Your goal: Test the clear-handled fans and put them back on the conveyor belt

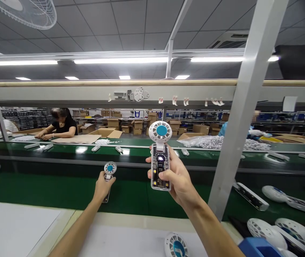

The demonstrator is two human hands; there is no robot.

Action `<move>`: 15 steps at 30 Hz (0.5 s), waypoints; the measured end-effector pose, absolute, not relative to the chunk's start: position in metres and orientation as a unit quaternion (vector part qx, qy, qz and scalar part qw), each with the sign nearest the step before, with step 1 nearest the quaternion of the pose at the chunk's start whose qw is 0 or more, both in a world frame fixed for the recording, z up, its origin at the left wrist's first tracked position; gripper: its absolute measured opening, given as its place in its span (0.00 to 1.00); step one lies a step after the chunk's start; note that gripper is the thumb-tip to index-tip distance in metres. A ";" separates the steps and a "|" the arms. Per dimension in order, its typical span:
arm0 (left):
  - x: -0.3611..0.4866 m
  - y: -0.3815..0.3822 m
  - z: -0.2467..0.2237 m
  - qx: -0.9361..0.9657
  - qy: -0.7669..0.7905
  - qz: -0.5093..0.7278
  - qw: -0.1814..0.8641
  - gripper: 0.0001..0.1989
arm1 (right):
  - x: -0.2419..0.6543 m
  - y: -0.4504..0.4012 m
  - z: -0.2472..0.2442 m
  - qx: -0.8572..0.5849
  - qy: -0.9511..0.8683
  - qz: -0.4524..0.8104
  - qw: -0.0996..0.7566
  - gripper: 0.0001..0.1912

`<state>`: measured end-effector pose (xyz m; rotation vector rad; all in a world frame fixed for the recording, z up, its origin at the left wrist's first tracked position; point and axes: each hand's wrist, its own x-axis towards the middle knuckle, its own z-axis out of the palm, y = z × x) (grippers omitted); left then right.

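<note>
The right hand [178, 178] grips one small fan [160, 157] upright, its handle lights on (thumb on its front) — this one seems already tested. The left hand [103, 187] closes around a second fan [109, 173] over the green belt [48, 191] — more fans [283, 194] wait at right.

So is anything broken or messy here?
Nothing looks broken. The fan in the right hand shows its circuit board and lit lights, because its handle has no cover. The left hand holds a second small fan out over the green belt. A pile of small white parts is heaped across the belt.
</note>
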<state>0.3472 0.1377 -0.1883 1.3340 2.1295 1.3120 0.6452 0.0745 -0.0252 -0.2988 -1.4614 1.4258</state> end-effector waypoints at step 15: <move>0.339 0.124 -0.157 0.482 0.807 0.340 -0.035 0.23 | 0.633 0.045 -0.001 -0.098 -0.632 0.568 0.517 0.43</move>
